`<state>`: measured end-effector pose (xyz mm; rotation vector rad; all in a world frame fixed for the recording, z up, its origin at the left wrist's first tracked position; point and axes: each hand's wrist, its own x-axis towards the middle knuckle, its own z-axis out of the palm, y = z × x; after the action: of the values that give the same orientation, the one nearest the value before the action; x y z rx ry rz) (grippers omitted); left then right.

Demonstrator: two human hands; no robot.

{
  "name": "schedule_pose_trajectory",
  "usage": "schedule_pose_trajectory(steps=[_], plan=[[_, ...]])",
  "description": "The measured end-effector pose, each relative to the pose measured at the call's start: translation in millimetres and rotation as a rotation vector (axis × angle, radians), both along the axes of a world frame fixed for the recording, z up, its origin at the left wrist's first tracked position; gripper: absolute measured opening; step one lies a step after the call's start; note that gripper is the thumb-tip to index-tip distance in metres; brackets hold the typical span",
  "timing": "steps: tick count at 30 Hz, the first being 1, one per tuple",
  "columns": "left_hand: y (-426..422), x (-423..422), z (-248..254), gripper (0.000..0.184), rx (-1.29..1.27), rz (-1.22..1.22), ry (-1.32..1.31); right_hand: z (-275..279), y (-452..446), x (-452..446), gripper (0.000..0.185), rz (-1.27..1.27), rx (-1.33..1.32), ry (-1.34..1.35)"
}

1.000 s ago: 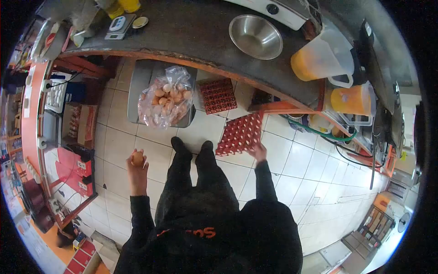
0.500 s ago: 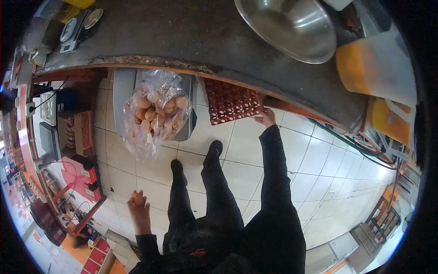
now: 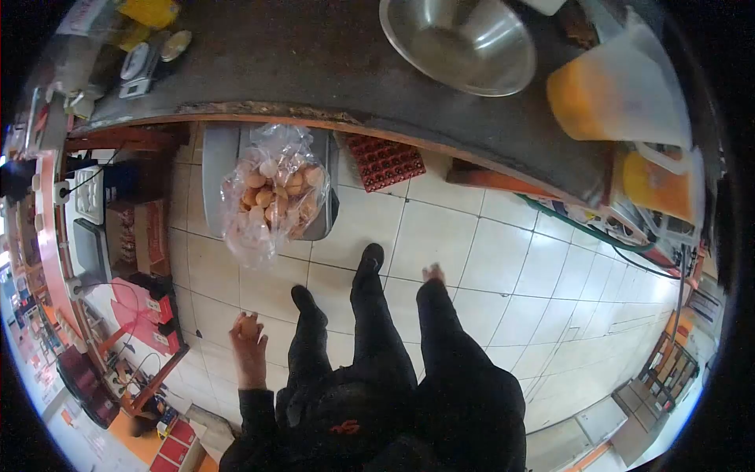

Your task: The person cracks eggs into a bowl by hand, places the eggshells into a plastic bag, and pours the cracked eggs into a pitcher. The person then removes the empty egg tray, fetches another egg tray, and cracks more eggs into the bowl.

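Note:
My left hand is closed round a brown egg, low at the left of my legs. My right hand hangs over the floor tiles at the right of my foot, small and blurred, so its fingers are hard to make out. A clear plastic bag full of eggshells and brown eggs rests on a grey bin partly under the counter. To the right of the bin, a red egg tray lies on the floor, its back part hidden by the counter edge.
The dark counter crosses the top, with a steel bowl, a scale and a plastic jug of orange liquid. A second container of orange liquid stands at the right. Shelves and boxes line the left side.
My right hand has let go of the red tray it carried to the floor by the bin, and has drawn back toward my body. My left hand still holds the egg.

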<state>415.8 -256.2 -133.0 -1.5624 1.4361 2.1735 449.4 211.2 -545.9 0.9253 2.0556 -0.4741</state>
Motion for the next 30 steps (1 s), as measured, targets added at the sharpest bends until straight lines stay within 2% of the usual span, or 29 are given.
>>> schedule_pose_trajectory(steps=[1, 3, 5, 8, 9, 10, 11, 12, 14, 15, 16, 18, 21, 23, 25, 27, 28, 30], plan=[[1, -4, 3, 0.04, 0.028, -0.034, 0.033, -51, 12, 55, 0.052, 0.078, -0.015, 0.064], [2, -13, 11, 0.04, 0.075, -0.094, 0.096, -11, -13, 67, 0.038, 0.31, -0.14, -0.164], [7, -23, 20, 0.04, 0.103, -0.124, 0.139, 1, -26, 74, 0.034, -0.113, -0.474, -0.25], [5, -34, 35, 0.039, 0.148, -0.167, 0.188, 125, -89, 11, 0.029, -0.645, -0.643, 0.043], [4, -36, 38, 0.039, 0.166, -0.177, 0.2, 138, -102, -13, 0.027, -0.531, -0.684, 0.139], [0, -38, 41, 0.037, 0.161, -0.206, 0.206, 141, -116, -39, 0.025, 0.045, -0.596, 0.331], [-4, -39, 44, 0.037, 0.175, -0.217, 0.23, 150, -137, -68, 0.025, 0.582, -0.311, 0.562], [-9, -38, 47, 0.037, 0.186, -0.223, 0.248, 163, -164, -102, 0.025, 0.849, -0.037, 0.797], [-25, -28, 49, 0.037, 0.187, -0.228, 0.263, 213, -235, -178, 0.036, 0.158, -0.326, 1.072], [-33, -24, 48, 0.038, 0.178, -0.229, 0.268, 260, -269, -218, 0.056, -0.045, -0.507, 1.094], [-42, -19, 48, 0.038, 0.166, -0.231, 0.273, 296, -298, -248, 0.071, 0.097, -0.276, 1.19], [-62, -4, 46, 0.04, 0.14, -0.211, 0.266, 352, -343, -289, 0.075, 0.329, 0.032, 1.22], [-93, 16, 42, 0.042, 0.1, -0.196, 0.251, 329, -368, -334, 0.077, 0.619, 0.075, 0.986], [-114, 25, 34, 0.042, 0.091, -0.153, 0.246, 290, -362, -363, 0.05, 0.542, 0.056, 0.95], [-132, 38, 25, 0.041, 0.102, -0.083, 0.236, 310, -349, -365, 0.03, 0.474, 0.017, 0.955], [-142, 44, 21, 0.041, 0.099, -0.053, 0.235, 349, -342, -354, 0.012, 0.238, -0.091, 1.349], [-144, 42, 20, 0.041, 0.097, -0.036, 0.244, 351, -338, -352, 0.014, 0.117, -0.218, 1.406], [-145, 33, 26, 0.04, 0.124, -0.007, 0.235, 360, -325, -340, 0.013, 0.035, -0.299, 1.481]])
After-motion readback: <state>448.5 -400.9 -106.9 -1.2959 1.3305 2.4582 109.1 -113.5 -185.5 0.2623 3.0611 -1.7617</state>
